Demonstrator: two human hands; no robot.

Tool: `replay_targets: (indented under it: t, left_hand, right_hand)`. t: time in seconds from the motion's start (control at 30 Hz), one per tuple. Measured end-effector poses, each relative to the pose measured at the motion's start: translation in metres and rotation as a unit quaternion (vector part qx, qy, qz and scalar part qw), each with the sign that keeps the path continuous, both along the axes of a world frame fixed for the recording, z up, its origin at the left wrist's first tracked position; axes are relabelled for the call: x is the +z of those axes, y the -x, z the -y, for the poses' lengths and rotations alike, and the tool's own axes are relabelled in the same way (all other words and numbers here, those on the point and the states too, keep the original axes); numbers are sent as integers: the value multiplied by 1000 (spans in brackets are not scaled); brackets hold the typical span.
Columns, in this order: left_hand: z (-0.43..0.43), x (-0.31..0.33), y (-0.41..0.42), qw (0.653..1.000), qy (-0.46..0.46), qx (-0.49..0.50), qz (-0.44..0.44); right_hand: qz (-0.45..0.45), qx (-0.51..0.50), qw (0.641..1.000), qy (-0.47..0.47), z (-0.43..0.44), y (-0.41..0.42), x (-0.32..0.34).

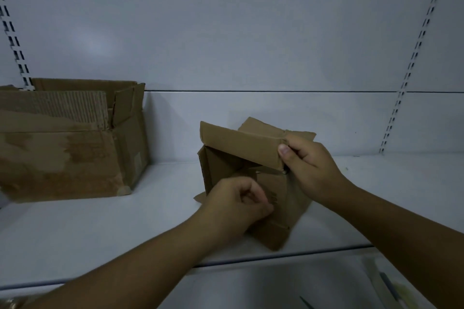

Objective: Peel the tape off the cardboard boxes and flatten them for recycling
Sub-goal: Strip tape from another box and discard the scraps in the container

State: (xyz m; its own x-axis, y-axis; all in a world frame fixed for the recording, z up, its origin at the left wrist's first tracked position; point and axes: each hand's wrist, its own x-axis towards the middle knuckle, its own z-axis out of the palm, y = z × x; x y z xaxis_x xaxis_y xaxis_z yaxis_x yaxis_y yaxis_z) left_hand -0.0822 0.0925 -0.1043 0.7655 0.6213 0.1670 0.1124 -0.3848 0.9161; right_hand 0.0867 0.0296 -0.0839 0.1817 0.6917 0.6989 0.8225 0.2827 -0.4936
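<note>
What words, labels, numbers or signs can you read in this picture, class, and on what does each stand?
No text is legible.
Small cardboard box: dark printed marks near the left hand, too blurred to read.
Large cardboard box: a pale label patch on its right side, too blurred to read.

The scene is dimly lit, with a cold bluish-grey cast. A faint bright patch is seen on the back panel [95,45] at upper left. Soft shadows are cast under the small box [251,170]. Fine detail is softened throughout, and the slotted uprights [414,57] are bowed by wide-angle distortion.
</note>
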Motion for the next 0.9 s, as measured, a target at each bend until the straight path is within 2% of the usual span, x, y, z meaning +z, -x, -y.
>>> replay_targets:
  t: [0.03,0.1,0.2,0.33,0.43,0.5,0.6,0.63,0.67,0.77,0.8,0.9]
  left_hand:
    - [0,0,-1,999,-31,19,-1]
    - [-4,1,-2,998,-27,55,6]
    - [-8,0,0,998,63,-4,-2]
    - [-14,0,7,998,57,23,18]
    - [-10,1,19,997,80,-11,12]
    - [-7,4,31,995,76,-65,-25]
    - [-12,30,52,967,-6,-183,-175]
    - [-16,41,57,964,-5,-190,-187]
    - [-20,53,60,973,9,-170,-157]
    - [-36,79,50,999,17,-33,29]
    - [-44,83,41,999,-30,10,37]
    - [-76,74,9,972,-214,43,-90]
  right_hand:
    - [2,3,1000,1,0,0,1]
    - [5,7,1000,9,0,1,1]
    - [11,10,1000,5,1,-1,2]
    - [20,15,999,20,1,-1,4]
    - [21,18,999,45,-1,2,3]
    - [48,33,995,76,-5,8,0]
    - [116,61,986,103,-13,16,-8]
    - [131,65,984,105,-16,18,-10]
    - [140,64,982,108,-18,20,-12]
    - [167,61,976,124,-25,22,-15]
    - [169,66,974,136,-26,23,-15]
    - [163,78,970,160,-27,28,-15]
